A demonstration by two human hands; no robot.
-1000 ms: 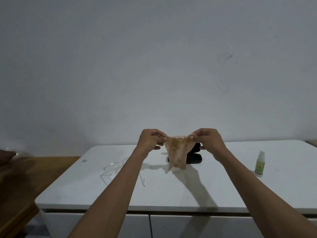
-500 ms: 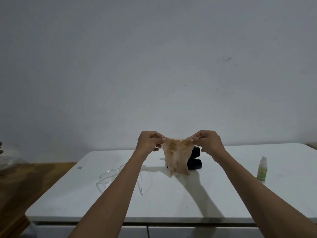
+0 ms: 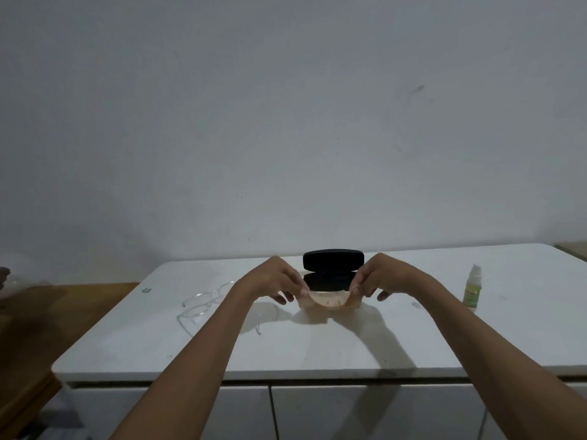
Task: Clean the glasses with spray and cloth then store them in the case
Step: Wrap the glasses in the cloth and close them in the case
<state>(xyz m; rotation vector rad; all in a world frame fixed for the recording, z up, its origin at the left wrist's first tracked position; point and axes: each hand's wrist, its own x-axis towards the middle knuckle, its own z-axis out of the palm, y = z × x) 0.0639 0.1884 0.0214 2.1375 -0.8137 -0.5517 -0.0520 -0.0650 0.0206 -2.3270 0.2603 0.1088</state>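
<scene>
A small beige cloth sags onto the white table, pinched at its two upper corners. My left hand grips the left corner and my right hand grips the right corner. Right behind the cloth stands a black glasses case with its lid up. Clear-framed glasses lie on the table to the left of my left forearm, partly hidden by it. A small spray bottle with a green label stands upright at the right.
A wooden surface adjoins the table on the left. White cabinet fronts run below the table's front edge. A plain grey wall rises behind the table. A tiny object lies near the table's left back corner.
Both hands have lowered the cloth from mid-air down to the table in front of the case. The case, earlier hidden behind the cloth, now shows fully.
</scene>
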